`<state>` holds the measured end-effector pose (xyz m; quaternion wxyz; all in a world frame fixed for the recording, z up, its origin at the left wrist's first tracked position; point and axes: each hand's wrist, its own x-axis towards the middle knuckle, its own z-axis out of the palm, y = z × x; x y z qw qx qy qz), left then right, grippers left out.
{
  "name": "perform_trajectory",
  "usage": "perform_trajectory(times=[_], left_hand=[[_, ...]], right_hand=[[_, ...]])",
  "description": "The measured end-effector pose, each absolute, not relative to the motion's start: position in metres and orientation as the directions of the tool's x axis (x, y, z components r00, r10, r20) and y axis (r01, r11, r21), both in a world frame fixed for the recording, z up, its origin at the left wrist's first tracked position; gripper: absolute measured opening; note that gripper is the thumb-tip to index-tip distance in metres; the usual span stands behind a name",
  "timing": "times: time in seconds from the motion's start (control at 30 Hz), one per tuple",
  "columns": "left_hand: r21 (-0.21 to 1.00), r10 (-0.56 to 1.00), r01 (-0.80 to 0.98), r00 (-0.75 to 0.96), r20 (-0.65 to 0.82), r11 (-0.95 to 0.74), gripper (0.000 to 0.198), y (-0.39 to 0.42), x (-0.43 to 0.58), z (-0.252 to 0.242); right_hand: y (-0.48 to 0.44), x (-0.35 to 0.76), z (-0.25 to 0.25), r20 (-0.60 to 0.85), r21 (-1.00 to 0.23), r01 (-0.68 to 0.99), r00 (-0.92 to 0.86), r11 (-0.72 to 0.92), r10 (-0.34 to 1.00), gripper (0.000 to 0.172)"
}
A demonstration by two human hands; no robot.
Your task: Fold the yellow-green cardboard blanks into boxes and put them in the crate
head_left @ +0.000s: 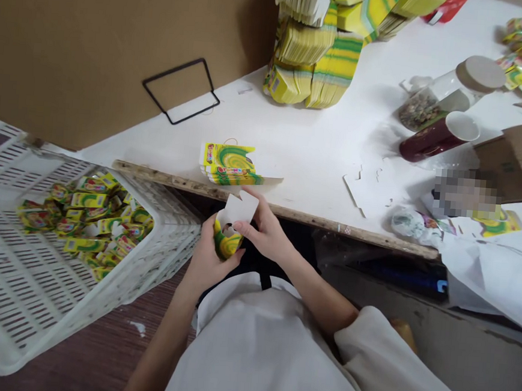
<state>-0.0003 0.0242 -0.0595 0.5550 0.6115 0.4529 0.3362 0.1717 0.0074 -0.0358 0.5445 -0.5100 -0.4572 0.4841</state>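
Note:
In front of my body, just below the table edge, a small yellow-green carton (226, 242) with raised white flaps is between my hands. My left hand (208, 257) wraps round its left side and bottom. The fingers of my right hand (265, 227) are closed on the white flap at its upper right. A short stack of flat yellow-green cartons (230, 164) lies on the white table (309, 157) close to the edge, above my hands. Whether the held carton contains anything cannot be seen.
A white plastic basket (167, 236) of small yellow-green packages (89, 199) stands at left. Tall carton stacks (337, 63) are at the table's back, beside a large brown board (120, 34). A jar (431, 100), a dark red cup (428, 139) and a cardboard box (517, 158) lie right.

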Motion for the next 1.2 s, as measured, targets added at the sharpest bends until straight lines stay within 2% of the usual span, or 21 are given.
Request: perform_trajectory(times=[0.07, 0.1, 0.17, 0.23, 0.33, 0.4, 0.53, 0.6, 0.67, 0.73, 0.83, 0.97, 1.07, 1.13, 1.2], left_hand=[[0.961, 0.918, 0.23, 0.393, 0.052, -0.153, 0.085, 0.024, 0.002, -0.06], [0.933, 0.897, 0.258, 0.426, 0.122, -0.249, 0.085, 0.024, 0.003, -0.06], [0.881, 0.858, 0.291, 0.47, 0.207, -0.372, 0.078, 0.025, 0.001, -0.061], [0.867, 0.841, 0.305, 0.5, 0.206, -0.394, 0.067, 0.026, -0.001, -0.061], [0.903, 0.85, 0.325, 0.522, 0.075, -0.28, 0.064, 0.029, -0.003, -0.062], [0.926, 0.857, 0.323, 0.515, 0.004, -0.198, 0.072, 0.03, -0.001, -0.064], [0.918, 0.924, 0.358, 0.382, 0.025, -0.173, 0.095, 0.029, 0.004, -0.072], [0.893, 0.952, 0.415, 0.304, 0.045, -0.174, 0.087, 0.028, 0.004, -0.072], [0.882, 0.962, 0.446, 0.272, 0.028, -0.152, 0.072, 0.028, 0.0, -0.068], [0.882, 0.954, 0.454, 0.298, -0.017, -0.126, 0.064, 0.03, -0.006, -0.06], [0.868, 0.916, 0.477, 0.394, -0.073, -0.136, 0.061, 0.036, -0.017, -0.047], [0.844, 0.866, 0.497, 0.492, -0.085, -0.2, 0.059, 0.043, -0.021, -0.037], [0.845, 0.887, 0.487, 0.46, -0.035, -0.219, 0.06, 0.043, -0.017, -0.036], [0.873, 0.905, 0.455, 0.424, -0.037, -0.177, 0.061, 0.042, -0.014, -0.036], [0.938, 0.938, 0.338, 0.343, -0.045, -0.079, 0.063, 0.041, -0.013, -0.037]], right_hand=[[0.009, 0.169, -0.046, -0.161, -0.933, -0.315, -0.069, -0.175, 0.985, 0.052], [0.01, 0.168, -0.049, -0.205, -0.893, -0.379, -0.14, -0.244, 0.969, 0.047], [0.011, 0.168, -0.054, -0.226, -0.857, -0.42, -0.21, -0.297, 0.951, 0.045], [0.011, 0.169, -0.057, -0.204, -0.866, -0.411, -0.232, -0.286, 0.951, 0.05], [0.008, 0.171, -0.058, -0.134, -0.922, -0.323, -0.255, -0.215, 0.958, 0.062], [0.004, 0.171, -0.055, -0.077, -0.977, -0.174, -0.246, -0.122, 0.966, 0.069], [-0.003, 0.168, -0.049, 0.077, -0.988, 0.123, -0.129, 0.093, 0.989, 0.06], [-0.004, 0.168, -0.049, 0.134, -0.972, 0.189, -0.056, 0.142, 0.989, 0.059], [-0.003, 0.17, -0.05, 0.165, -0.953, 0.246, -0.06, 0.175, 0.984, 0.054], [-0.002, 0.176, -0.051, 0.163, -0.93, 0.306, -0.148, 0.203, 0.975, 0.045], [0.001, 0.191, -0.047, 0.116, -0.901, 0.374, -0.285, 0.221, 0.952, 0.028], [0.006, 0.202, -0.035, 0.119, -0.884, 0.371, -0.409, 0.284, 0.905, 0.018], [0.006, 0.194, -0.034, 0.153, -0.897, 0.347, -0.338, 0.274, 0.929, 0.031], [0.006, 0.184, -0.036, 0.187, -0.909, 0.321, -0.254, 0.265, 0.949, 0.052], [0.007, 0.179, -0.038, 0.223, -0.921, 0.283, -0.181, 0.268, 0.958, 0.071]])
